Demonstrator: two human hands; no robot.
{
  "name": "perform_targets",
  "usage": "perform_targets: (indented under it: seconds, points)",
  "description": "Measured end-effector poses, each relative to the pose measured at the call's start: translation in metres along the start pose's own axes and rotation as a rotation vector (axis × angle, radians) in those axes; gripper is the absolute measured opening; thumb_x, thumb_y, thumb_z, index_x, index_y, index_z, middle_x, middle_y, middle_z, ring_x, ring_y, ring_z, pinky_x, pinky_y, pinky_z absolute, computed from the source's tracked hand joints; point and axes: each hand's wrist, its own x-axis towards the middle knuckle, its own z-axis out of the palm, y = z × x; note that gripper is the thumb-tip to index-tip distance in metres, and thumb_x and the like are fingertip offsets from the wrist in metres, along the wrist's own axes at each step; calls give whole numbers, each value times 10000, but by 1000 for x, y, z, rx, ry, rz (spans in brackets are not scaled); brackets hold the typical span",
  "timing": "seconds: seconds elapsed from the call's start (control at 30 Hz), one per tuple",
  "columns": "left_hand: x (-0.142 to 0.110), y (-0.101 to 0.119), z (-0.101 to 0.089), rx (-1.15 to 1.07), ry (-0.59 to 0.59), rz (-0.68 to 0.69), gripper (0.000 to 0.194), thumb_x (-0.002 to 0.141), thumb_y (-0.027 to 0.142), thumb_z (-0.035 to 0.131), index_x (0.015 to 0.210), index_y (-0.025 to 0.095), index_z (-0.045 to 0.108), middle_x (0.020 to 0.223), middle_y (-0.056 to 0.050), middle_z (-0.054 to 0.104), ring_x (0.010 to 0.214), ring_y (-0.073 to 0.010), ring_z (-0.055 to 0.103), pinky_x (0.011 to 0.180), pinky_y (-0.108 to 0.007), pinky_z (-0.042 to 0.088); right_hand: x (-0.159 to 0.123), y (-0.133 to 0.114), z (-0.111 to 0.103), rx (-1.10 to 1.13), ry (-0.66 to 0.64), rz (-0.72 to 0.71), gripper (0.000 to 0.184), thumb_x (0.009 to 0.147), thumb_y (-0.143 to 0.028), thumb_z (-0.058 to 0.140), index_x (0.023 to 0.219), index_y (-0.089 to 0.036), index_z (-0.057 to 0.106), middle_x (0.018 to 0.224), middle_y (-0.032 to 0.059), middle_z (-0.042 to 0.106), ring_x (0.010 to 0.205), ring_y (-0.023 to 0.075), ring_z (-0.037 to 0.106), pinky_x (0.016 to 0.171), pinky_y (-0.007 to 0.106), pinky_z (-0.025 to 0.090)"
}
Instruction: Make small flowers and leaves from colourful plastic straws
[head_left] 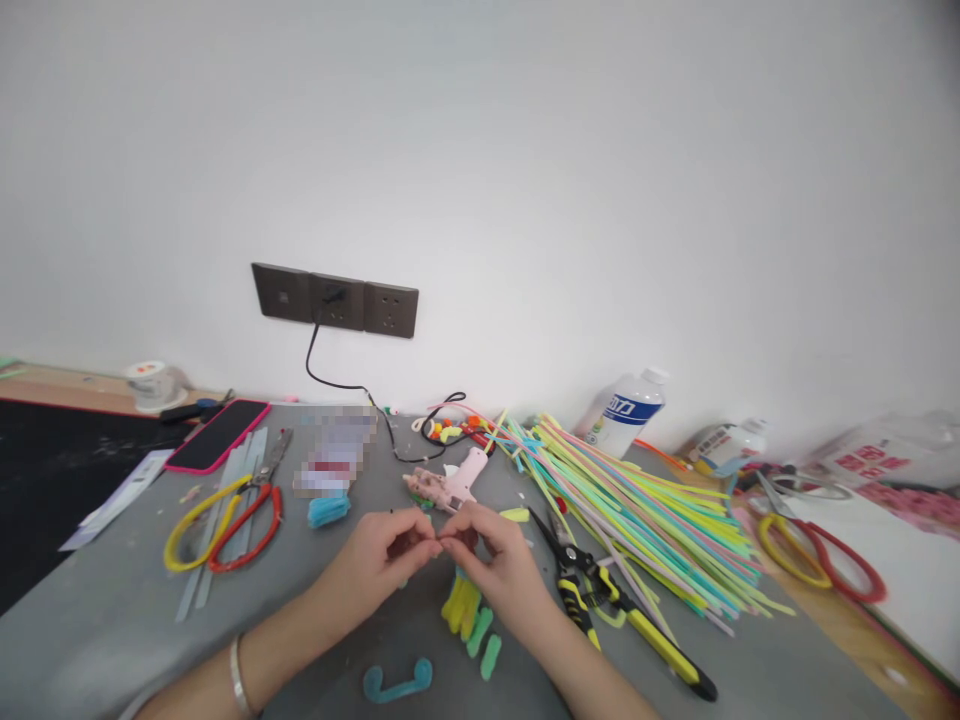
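Note:
Over the middle of the grey mat, my left hand (390, 560) and my right hand (499, 560) meet at the fingertips. Both are closed in a pinch; whatever lies between the fingers is too small or hidden to name. Just behind them is a pink glue gun (454, 482). Yellow fuzzy pieces (461, 605) lie beneath my right hand, with short green fuzzy pieces (486, 640) beside them. Nearer the front edge rests a blue fuzzy piece with curled ends (399, 682). Short blue pieces (328, 510) sit beyond my left wrist.
Black-and-yellow pliers (581, 575) lie to the right, before a spread bundle of coloured pipe cleaners (637, 510). At left are red-and-yellow-handled pliers (225, 520), clear sticks (196, 580) and a phone (217, 436). A white bottle (622, 412) leans by the wall; scissors (821, 555) lie far right.

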Motion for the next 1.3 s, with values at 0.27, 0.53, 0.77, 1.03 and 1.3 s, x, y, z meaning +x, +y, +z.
perform_targets:
  seconds: [0.27,0.53,0.77,1.03,1.3]
  points:
    - [2,-3,0,-40,0,-30,271,886,373,538,719,166,586,593,42,458,555,-116,397,521,-228,274,-3,-1,2,33,-44,73,63,807,-145,580,760,-180,605,655,-13,569,570,121,494,539,212,391]
    - [2,0,-1,-60,-9,-24,209,891,320,513,761,166,564,606,52,438,548,-108,383,514,-222,276,-3,-6,5,196,-46,200,156,841,-292,604,743,-179,558,611,-29,529,527,107,464,509,218,376]
    - [-3,4,5,-99,74,-53,248,902,333,493,750,161,587,601,36,501,559,-116,414,525,-222,297,-3,-1,11,566,-97,476,416,726,-533,727,735,-171,523,584,-16,626,442,95,587,435,182,406]
    - [-9,4,13,-172,142,-18,259,908,360,495,754,168,574,626,18,577,579,-130,509,553,-225,365,-7,-8,16,797,-26,551,408,685,-468,803,733,-151,551,596,9,696,480,118,667,457,171,473]
    - [3,-6,0,-162,185,-46,219,849,375,585,814,163,628,673,18,537,616,-133,466,567,-234,354,-3,-12,13,964,160,596,388,658,-410,848,739,-144,578,682,17,710,577,91,653,562,175,494]
